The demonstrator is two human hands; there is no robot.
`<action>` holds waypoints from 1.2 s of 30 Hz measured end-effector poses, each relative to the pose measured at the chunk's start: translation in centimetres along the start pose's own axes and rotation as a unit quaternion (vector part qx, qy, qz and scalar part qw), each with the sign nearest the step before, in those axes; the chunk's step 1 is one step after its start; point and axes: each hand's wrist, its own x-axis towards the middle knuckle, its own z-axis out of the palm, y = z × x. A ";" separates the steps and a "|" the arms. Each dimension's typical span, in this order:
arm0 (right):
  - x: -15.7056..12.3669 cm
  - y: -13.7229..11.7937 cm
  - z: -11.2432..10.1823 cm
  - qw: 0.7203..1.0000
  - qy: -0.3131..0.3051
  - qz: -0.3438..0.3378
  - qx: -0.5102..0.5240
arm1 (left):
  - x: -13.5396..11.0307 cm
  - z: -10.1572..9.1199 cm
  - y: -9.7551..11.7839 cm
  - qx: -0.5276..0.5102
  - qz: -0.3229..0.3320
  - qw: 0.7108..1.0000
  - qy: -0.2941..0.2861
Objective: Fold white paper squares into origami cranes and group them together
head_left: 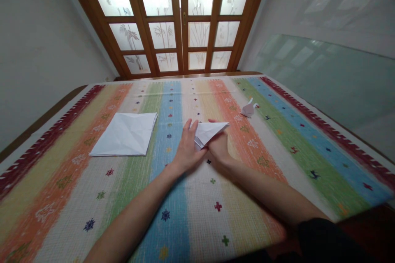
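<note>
A sheet of white paper point(211, 131), folded into a triangular shape with layered edges, is held between both hands just above the tablecloth. My left hand point(187, 144) grips its left side, fingers pointing away from me and the thumb toward the lower corner. My right hand point(218, 146) is closed around the paper from beneath and the right, partly hidden by it. To the left lies a stack of square white paper point(125, 134), slightly creased. Farther off on the right sits a small folded paper bird point(247, 109).
A striped tablecloth point(169, 230) with small printed figures covers the table. Behind the far edge stand wooden doors point(182, 28) with frosted glass panes. A pale glass panel point(324, 90) leans along the right wall.
</note>
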 end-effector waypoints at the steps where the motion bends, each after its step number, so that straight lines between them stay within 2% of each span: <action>1: 0.2 0.0 -0.1 1.000 -0.002 -0.007 -0.021 | 0.1 -0.1 -0.2 -0.004 -0.006 1.000 0.001; 5: 1.4 0.0 -0.8 0.990 -0.036 -0.052 -0.129 | 0.6 -0.7 -1.4 -0.027 -0.047 0.998 0.011; 9: 2.8 0.3 -1.7 0.961 -0.128 -0.122 -0.210 | 1.0 -1.2 -2.6 -0.042 -0.095 0.994 0.016; 15: 3.8 1.0 -2.7 0.920 -0.232 -0.164 -0.269 | 0.9 -1.7 -4.0 0.060 -0.048 0.997 0.001; 19: 4.4 0.7 -3.9 0.862 -0.311 -0.243 -0.317 | 0.7 -2.2 -4.7 0.099 0.006 0.994 -0.050; 24: 4.5 1.2 -5.6 0.784 -0.381 -0.308 -0.382 | 0.5 -3.3 -5.7 0.105 0.050 0.979 -0.168; 28: 3.6 1.6 -6.9 0.739 -0.409 -0.319 -0.430 | 0.5 -4.0 -5.9 0.138 0.054 0.972 -0.182; 31: 2.7 0.9 -7.4 0.719 -0.420 -0.325 -0.449 | 0.8 -4.1 -4.9 0.171 0.072 0.965 -0.185; 34: 1.7 0.1 -7.0 0.733 -0.391 -0.305 -0.465 | 1.3 -3.6 -3.7 0.222 0.094 0.950 -0.199; 36: 0.9 -0.1 -6.1 0.750 -0.341 -0.273 -0.496 | 1.6 -3.0 -3.3 0.233 0.116 0.941 -0.214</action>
